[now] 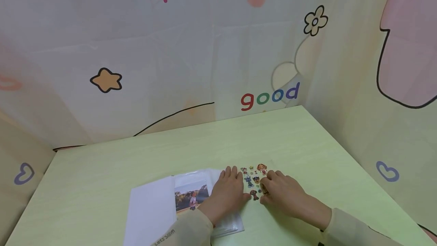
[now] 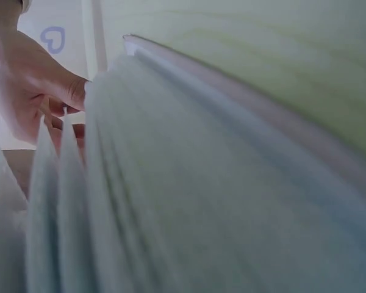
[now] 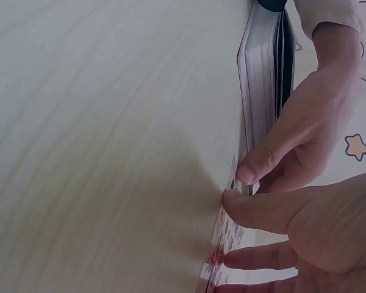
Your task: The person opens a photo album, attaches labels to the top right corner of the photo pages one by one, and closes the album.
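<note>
A clear sheet of cartoon dog stickers (image 1: 255, 174) lies on the pale green table (image 1: 290, 139). My left hand (image 1: 228, 191) rests over its left side, thumb on the near left part and fingers fairly straight. On its right part, my right hand (image 1: 286, 193) touches the stickers with thumb and fingertips apart. A sticker there is partly covered by the fingers. Under my left forearm lies an open photo album (image 1: 150, 208), showing a photo (image 1: 191, 196) in a clear sleeve. The left wrist view is filled by the album's page edges (image 2: 189, 159).
A printed cloth backdrop (image 1: 191, 48) stands behind the table and along both sides. In the right wrist view the album (image 3: 260, 79) stands close beside the sticker sheet. The table's right edge runs beyond my right hand.
</note>
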Tool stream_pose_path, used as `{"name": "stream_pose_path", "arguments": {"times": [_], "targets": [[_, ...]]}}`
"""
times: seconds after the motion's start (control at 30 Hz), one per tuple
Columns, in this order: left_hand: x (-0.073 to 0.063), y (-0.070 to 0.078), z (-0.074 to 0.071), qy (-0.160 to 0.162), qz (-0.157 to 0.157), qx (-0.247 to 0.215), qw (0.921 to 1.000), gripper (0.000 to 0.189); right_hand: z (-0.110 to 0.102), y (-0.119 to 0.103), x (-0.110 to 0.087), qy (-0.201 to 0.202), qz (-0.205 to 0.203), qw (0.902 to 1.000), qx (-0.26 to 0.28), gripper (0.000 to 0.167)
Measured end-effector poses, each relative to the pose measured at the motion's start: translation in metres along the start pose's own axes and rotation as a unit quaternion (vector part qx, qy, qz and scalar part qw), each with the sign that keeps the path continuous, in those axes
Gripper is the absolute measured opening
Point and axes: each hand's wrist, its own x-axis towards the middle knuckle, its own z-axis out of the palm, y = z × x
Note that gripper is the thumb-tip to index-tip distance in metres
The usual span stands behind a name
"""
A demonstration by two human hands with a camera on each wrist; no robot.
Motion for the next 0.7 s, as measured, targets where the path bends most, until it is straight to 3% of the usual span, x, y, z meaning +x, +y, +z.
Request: {"name": "stream_pose_path", "arguments": {"times": [0.3,0.7], "targets": [[0.003,0.002,0.001,-0.004,-0.004,0.028,0.9996,0.078,-0.006,0.008,0.01,0.002,-0.01,0.9996,0.026,0.015],[0.003,0.003,0.002,0.005,-0.001,0.057,0.9983,0.076,0.002,0.021,0.058,0.013,-0.123,0.9901,0.065,0.03]]}}
